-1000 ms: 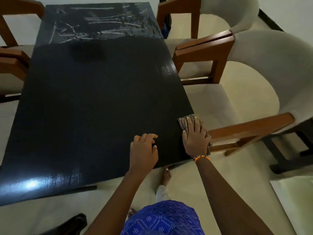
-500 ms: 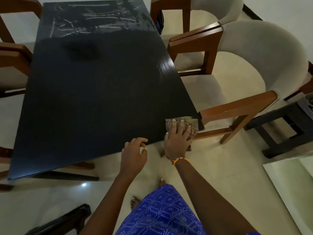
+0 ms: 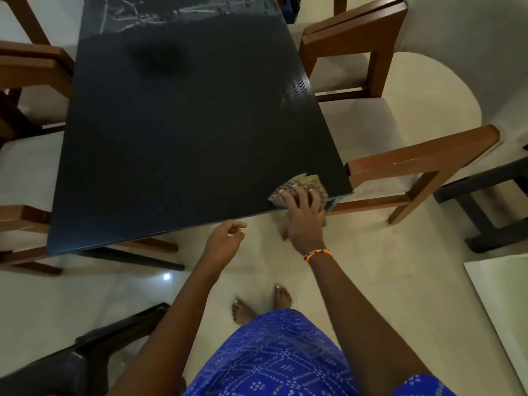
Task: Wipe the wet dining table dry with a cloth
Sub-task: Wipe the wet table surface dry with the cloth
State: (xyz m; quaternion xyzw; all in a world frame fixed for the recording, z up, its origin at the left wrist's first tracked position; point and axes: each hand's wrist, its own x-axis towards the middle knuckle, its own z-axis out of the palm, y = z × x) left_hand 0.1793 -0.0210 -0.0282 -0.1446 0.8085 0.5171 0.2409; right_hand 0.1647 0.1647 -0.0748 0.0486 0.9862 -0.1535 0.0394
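Observation:
The black dining table [image 3: 183,132] fills the upper middle of the view, with pale wet streaks across its far end. A patterned brown cloth [image 3: 303,185] lies at the table's near right corner. My right hand [image 3: 304,218] presses down on the cloth with fingers spread, and part of the cloth is hidden under it. My left hand [image 3: 225,241] hovers just off the table's near edge, fingers loosely curled, holding nothing.
Wooden chairs with pale cushions stand close on the right [image 3: 414,155] and on the left [image 3: 25,72]. A dark stool [image 3: 485,207] is at far right and a dark chair [image 3: 85,358] at lower left. My bare feet [image 3: 260,304] stand on the tiled floor.
I have stepped back from the table. My right hand has slid the cloth along the near edge at the right corner. My left hand came off the tabletop and now hangs beyond the edge.

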